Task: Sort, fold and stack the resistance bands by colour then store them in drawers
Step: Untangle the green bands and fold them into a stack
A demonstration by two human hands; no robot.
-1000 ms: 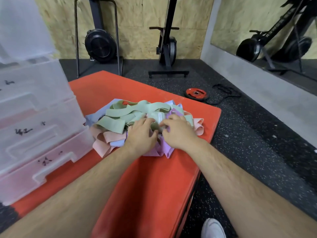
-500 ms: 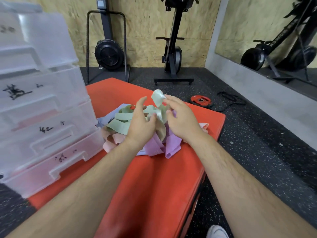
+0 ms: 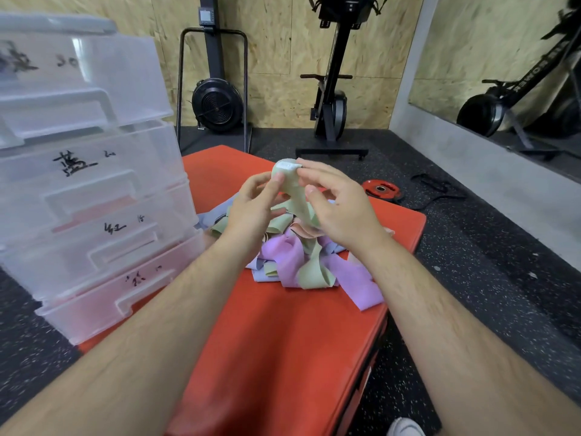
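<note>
The raised band [image 3: 297, 196] is pale green with a white tag [image 3: 287, 165]; the pile [image 3: 283, 259] beneath mixes lilac, green, pink and pale blue. The mat [image 3: 283, 341] is orange-red, the left drawers [image 3: 94, 190] translucent with black handwriting.

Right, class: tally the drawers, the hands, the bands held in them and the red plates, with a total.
Drawers: 4
Hands: 2, left hand and right hand
Green band held: 1
Red plate: 1
Total: 8
</note>
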